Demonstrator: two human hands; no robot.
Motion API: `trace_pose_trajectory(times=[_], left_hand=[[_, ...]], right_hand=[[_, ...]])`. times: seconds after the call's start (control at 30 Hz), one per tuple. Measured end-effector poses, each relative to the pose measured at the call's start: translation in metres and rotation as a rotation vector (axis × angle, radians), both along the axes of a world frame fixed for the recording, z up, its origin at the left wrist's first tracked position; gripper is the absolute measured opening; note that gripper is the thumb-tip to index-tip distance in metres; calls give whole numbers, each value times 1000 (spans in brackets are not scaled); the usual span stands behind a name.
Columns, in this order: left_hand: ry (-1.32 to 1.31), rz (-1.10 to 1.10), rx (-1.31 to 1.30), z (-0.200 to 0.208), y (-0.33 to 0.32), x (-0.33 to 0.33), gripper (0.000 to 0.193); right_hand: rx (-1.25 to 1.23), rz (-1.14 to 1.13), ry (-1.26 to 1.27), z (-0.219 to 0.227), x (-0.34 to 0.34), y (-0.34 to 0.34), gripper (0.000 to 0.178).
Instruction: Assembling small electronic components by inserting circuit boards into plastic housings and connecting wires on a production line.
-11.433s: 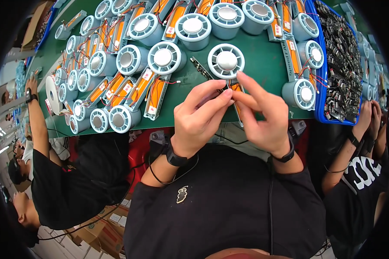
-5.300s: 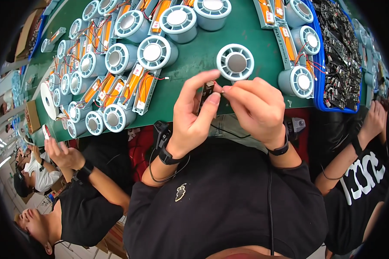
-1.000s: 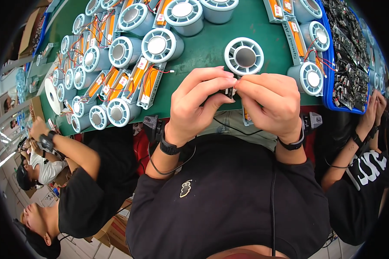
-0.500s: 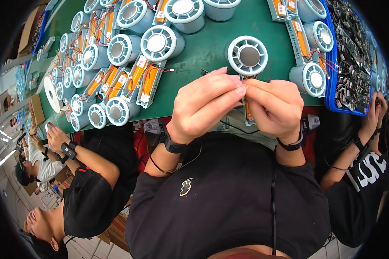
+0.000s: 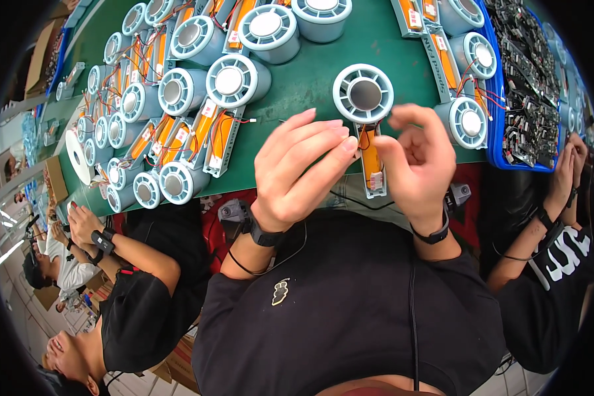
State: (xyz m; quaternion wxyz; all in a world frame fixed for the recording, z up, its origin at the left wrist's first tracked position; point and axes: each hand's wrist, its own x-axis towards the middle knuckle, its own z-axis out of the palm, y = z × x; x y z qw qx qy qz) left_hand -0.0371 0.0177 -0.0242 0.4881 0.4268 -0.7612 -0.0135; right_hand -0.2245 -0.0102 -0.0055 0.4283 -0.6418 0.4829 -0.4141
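Left hand (image 5: 297, 173): fingers long and nearly straight, thumb tip drawn up to fingertips; cannot tell whether something is pinched behind them. Right hand (image 5: 421, 165): slightly blurred, thumb and forefinger parted, other fingers curled, nothing visible in the gap. Pale-blue fan (image 5: 365, 96) lies between and just beyond the hands on the green table (image 5: 297, 92), handle toward the wearer, its end over the near edge. Open handle channel holds an orange battery (image 5: 371, 158) and thin wires. Far right: blue bin (image 5: 496, 125), heaped with dark circuit boards (image 5: 528, 86).
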Motion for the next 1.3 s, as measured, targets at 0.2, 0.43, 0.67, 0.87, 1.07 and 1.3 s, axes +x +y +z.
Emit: trace_pose_trajectory(times=[0.2, 0.43, 0.67, 0.87, 1.07, 1.3], left_hand=[[-111, 7, 79, 12, 2, 4, 34], [-24, -50, 122, 6, -4, 5, 38], [157, -109, 448, 20, 3, -1, 38], [278, -136, 632, 25, 7, 3, 33], [510, -208, 824, 24, 5, 2, 31], [647, -180, 757, 16, 6, -6, 33]], right_hand=[[-50, -96, -18, -6, 4, -3, 15], [-619, 207, 29, -20, -7, -21, 21], [-663, 295, 128, -10, -10, -31, 25], [-453, 139, 206, -5, -4, -14, 25], [-532, 91, 160, -9, -4, -14, 22], [-494, 126, 92, -15, -3, -15, 22]])
